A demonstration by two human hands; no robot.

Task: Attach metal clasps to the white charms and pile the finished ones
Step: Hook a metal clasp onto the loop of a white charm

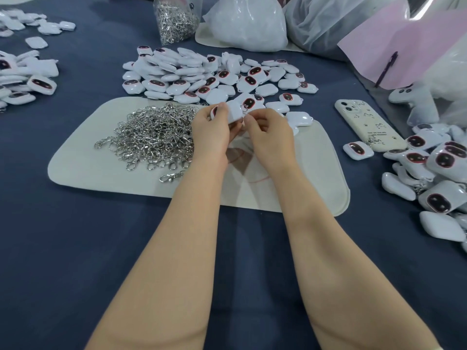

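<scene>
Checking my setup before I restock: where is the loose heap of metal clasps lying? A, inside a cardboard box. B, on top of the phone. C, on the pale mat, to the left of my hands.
C: the heap of clasps lies on the pale mat, just left of the left hand.

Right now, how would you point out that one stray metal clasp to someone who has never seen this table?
Find the pale mat on the blue cloth; a big silver heap of clasps covers its left part. On the heap's near side, by the mat's front edge, lies one stray clasp, the only one lying apart from the tangle.
</scene>
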